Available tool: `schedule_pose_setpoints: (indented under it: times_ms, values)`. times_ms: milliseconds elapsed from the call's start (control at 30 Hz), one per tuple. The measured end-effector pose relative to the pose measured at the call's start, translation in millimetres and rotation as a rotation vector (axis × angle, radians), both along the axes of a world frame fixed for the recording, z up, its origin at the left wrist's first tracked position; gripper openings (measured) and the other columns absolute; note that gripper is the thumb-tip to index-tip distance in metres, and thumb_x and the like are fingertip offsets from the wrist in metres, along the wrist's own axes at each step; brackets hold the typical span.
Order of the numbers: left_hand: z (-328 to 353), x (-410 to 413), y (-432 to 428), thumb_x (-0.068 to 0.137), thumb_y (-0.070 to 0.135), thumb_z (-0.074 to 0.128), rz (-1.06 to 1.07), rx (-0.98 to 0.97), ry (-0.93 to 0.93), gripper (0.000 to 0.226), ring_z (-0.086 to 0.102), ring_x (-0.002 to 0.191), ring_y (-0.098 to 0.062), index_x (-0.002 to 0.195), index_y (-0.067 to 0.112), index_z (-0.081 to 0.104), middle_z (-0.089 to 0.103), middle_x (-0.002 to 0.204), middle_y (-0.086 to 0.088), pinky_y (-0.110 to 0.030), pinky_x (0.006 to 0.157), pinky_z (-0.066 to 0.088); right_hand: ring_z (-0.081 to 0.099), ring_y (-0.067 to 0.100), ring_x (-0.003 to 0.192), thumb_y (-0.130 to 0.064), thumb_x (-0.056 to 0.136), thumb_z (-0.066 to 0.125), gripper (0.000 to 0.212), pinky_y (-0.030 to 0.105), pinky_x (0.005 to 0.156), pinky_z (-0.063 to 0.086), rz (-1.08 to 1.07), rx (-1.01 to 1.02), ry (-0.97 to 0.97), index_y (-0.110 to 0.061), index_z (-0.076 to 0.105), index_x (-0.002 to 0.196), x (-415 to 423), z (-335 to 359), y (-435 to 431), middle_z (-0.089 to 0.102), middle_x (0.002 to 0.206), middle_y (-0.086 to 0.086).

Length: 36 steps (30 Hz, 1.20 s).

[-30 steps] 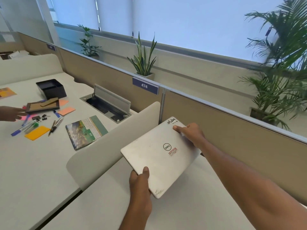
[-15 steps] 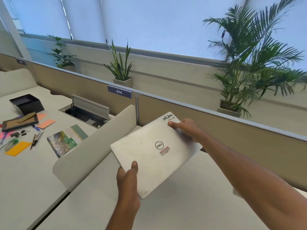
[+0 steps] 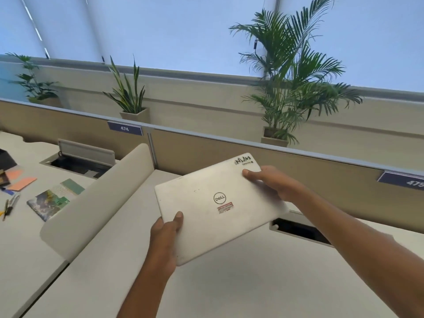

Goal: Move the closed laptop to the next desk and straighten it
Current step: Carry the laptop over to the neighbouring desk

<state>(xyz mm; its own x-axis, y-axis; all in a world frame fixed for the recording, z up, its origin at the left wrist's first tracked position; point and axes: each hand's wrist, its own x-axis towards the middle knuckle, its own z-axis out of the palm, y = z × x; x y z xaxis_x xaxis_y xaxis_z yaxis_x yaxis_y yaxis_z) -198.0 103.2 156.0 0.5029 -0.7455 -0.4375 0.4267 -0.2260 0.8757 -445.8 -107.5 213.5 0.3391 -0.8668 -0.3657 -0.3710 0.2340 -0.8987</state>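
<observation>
The closed white laptop [image 3: 218,205], with a round logo and stickers on its lid, hangs in the air above the white desk [image 3: 229,283] on the right of the divider. It is turned at an angle to the desk's edges. My left hand [image 3: 168,230] grips its near left corner, thumb on the lid. My right hand [image 3: 273,182] grips its far right edge near the top sticker. Both forearms reach in from the bottom of the view.
A low rounded divider [image 3: 96,203] separates this desk from the left desk [image 3: 18,249], which holds a spiral notebook [image 3: 50,200], pens and sticky notes. An open cable slot [image 3: 300,230] lies under the laptop's right side. A beige partition [image 3: 229,152] and potted plants stand behind.
The laptop has moved to the right, further over the right desk, still held by both hands. The view has swung right, bringing the right desk's cable slot into sight.
</observation>
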Motion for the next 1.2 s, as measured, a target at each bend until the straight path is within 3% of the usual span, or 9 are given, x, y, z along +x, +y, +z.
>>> schedule_pose_setpoints:
  times_ms: [167,467,667,900,1200]
  values:
    - [8,-70,32,0.106,0.022,0.069,-0.138,0.064,-0.003,0.014,0.074,0.086,-0.023,0.117,0.015,0.075,0.084,0.086,0.006,-0.033,0.068,0.055,0.081,0.025,0.084,-0.035,0.096,0.082,0.033,0.032,0.073,0.065,-0.166,-0.003,-0.051,-0.010,0.079,0.118,-94,-11,66,0.086,0.108,0.011]
    - [15,-66,32,0.106,0.029,0.070,-0.211,0.057,-0.081,0.018,0.072,0.092,-0.024,0.118,0.018,0.075,0.084,0.078,0.013,-0.036,0.073,0.055,0.082,0.023,0.086,-0.039,0.095,0.082,0.035,0.033,0.077,0.064,-0.235,-0.023,-0.086,-0.011,0.081,0.117,-109,0,93,0.087,0.105,0.005]
    - [3,-119,59,0.105,0.032,0.070,-0.316,0.072,-0.089,0.022,0.074,0.094,-0.024,0.122,0.018,0.075,0.085,0.093,0.009,-0.036,0.073,0.056,0.082,0.026,0.092,-0.038,0.096,0.081,0.031,0.035,0.080,0.063,-0.344,0.002,-0.103,-0.013,0.081,0.115,-174,-18,146,0.087,0.105,0.004]
    - [-14,-162,71,0.106,0.030,0.070,-0.421,0.085,-0.127,0.017,0.076,0.088,-0.018,0.117,0.018,0.075,0.086,0.086,0.014,-0.029,0.061,0.058,0.081,0.022,0.089,-0.036,0.100,0.076,0.027,0.034,0.075,0.061,-0.461,0.041,-0.107,-0.015,0.080,0.116,-228,-42,189,0.086,0.108,0.003]
    - [-69,-207,57,0.111,0.035,0.059,-0.448,0.128,-0.238,0.023,0.071,0.099,-0.023,0.120,0.019,0.072,0.080,0.117,0.000,-0.040,0.081,0.056,0.078,0.028,0.090,-0.033,0.109,0.061,0.027,0.035,0.070,0.057,-0.594,0.116,-0.037,-0.012,0.074,0.119,-286,-97,217,0.084,0.110,0.007]
